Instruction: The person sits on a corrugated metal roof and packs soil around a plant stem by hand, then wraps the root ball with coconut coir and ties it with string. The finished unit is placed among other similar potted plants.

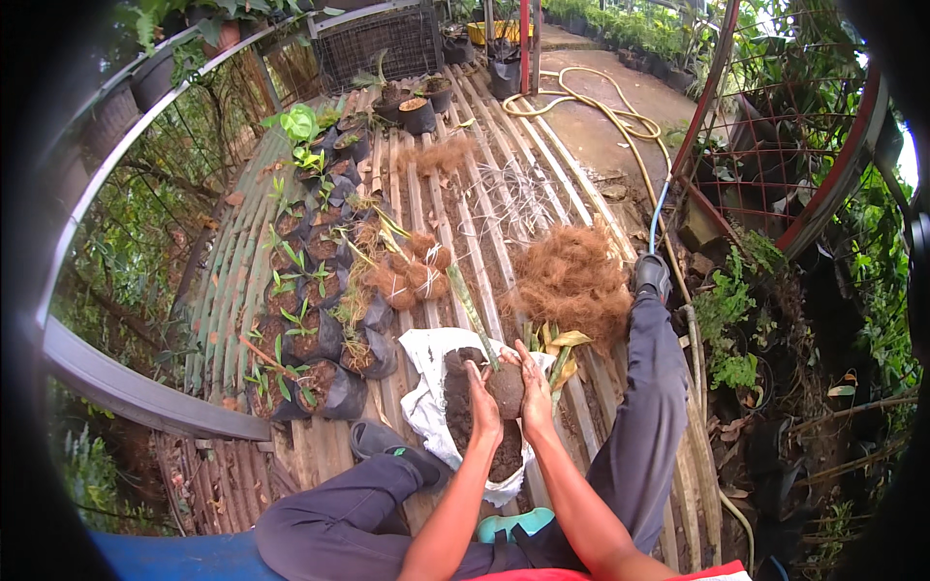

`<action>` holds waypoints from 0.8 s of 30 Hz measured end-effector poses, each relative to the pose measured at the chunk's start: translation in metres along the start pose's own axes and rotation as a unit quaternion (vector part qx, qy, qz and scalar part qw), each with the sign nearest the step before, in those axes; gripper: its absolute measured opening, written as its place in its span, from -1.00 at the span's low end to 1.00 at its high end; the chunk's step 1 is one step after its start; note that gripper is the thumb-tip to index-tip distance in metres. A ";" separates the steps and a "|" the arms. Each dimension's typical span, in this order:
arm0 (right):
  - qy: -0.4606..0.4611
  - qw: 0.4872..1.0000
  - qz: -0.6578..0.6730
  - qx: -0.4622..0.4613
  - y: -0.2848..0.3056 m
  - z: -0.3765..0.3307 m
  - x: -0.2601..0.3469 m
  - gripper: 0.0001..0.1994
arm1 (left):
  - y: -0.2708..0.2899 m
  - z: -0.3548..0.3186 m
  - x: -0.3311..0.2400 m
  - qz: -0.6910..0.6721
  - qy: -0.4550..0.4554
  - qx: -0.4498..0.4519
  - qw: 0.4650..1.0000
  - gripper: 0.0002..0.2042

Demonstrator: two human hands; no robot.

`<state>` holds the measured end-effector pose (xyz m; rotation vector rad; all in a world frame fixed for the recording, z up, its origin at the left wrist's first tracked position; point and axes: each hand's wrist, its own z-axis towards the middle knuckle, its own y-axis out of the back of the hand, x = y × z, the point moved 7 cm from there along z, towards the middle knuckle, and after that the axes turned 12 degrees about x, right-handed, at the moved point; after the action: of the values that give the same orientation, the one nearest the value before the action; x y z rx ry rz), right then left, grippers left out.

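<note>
Between my left hand (483,402) and my right hand (536,392) is a rounded ball of damp brown soil (505,390). Both palms press it from opposite sides, fingers fairly straight and pointing away from me. A long, stiff green leaf (471,310), like a snake plant's, rises from the ball and leans to the left. Beneath my hands lies an opened white sack (422,392) holding dark loose soil (459,385). Just right of my right hand are yellowing leaves (564,341).
Brown coir fibre (572,281) lies in a heap ahead on the right. Several fibre-wrapped balls (412,276) sit left of it, beside rows of black-bagged seedlings (315,334). A yellow hose (630,121) runs along the right. My outstretched leg (635,416) borders the sack's right side.
</note>
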<state>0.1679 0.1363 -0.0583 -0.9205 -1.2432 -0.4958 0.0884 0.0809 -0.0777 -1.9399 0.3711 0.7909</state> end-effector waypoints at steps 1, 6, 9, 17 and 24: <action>0.000 1.000 0.005 0.001 -0.002 -0.001 0.000 -0.46 | 0.000 -0.002 -0.003 0.020 -0.022 -0.006 1.000 -0.14; 0.054 0.998 0.002 -0.034 0.001 -0.002 -0.001 -0.51 | -0.004 -0.015 -0.009 0.082 -0.093 -0.065 0.990 -0.36; 0.010 0.998 0.021 -0.055 0.006 -0.003 -0.011 -0.56 | -0.010 -0.016 -0.010 0.125 -0.040 -0.023 0.991 -0.16; -0.041 0.998 -0.021 -0.034 0.004 0.001 -0.008 -0.59 | -0.034 -0.022 -0.044 0.345 -0.058 -0.054 0.935 -0.26; -0.051 0.912 0.400 -0.081 0.016 -0.002 -0.006 -0.60 | -0.077 -0.034 -0.074 0.647 -0.284 0.105 0.700 -0.46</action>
<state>0.1792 0.1425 -0.0693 -1.5062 -0.8139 0.1101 0.0887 0.0828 0.0341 -0.8565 1.4078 2.0399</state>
